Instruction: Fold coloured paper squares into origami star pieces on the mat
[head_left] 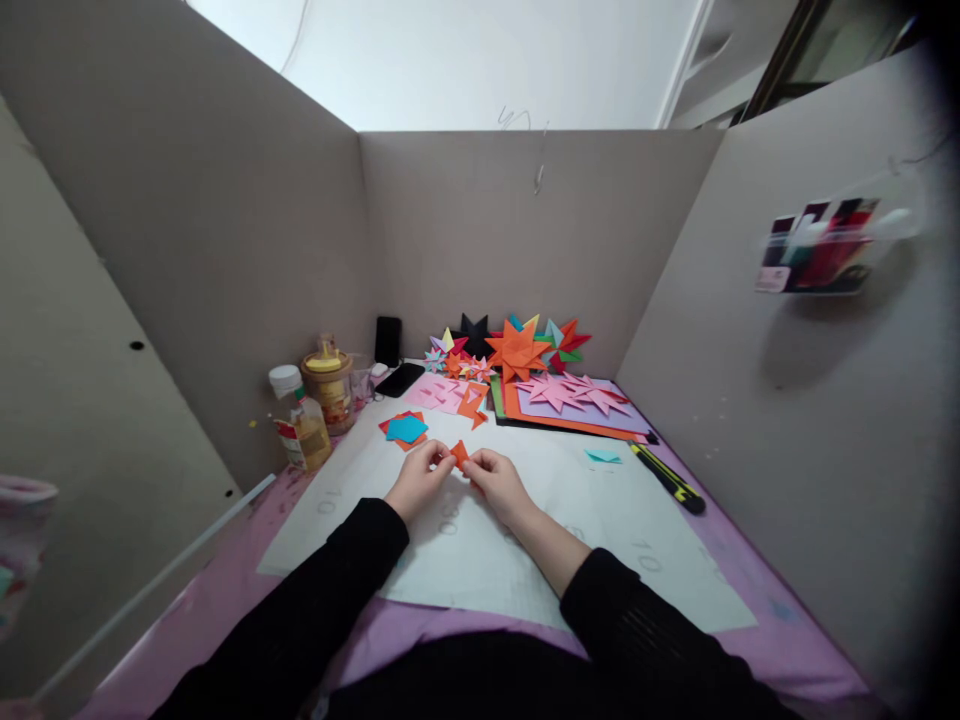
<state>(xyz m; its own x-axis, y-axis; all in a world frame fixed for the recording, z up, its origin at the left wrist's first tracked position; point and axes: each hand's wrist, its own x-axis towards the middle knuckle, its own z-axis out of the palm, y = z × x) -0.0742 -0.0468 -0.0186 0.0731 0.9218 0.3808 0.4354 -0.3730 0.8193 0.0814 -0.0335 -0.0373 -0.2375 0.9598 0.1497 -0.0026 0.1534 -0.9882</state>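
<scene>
Between my two hands is a small piece of folded orange paper (460,456), held a little above the white sheet. My left hand (422,478) pinches its left edge with thumb and fingertips. On the other side, my right hand (496,484) grips the right edge the same way. Just beyond my left hand lies a small stack of blue and orange paper pieces (406,429). More folded orange pieces (473,404) rest past the fingertips, beside several pink folded pieces (435,392). A folded turquoise piece (603,456) sits off to the right.
A yellow-and-black utility knife (667,478) lies on the right. Pink paper stars (551,392) rest on coloured sheets, with an orange star (518,349) and others against the back wall. At left stand a bottle (301,425), a jar (328,388) and a black phone (400,380).
</scene>
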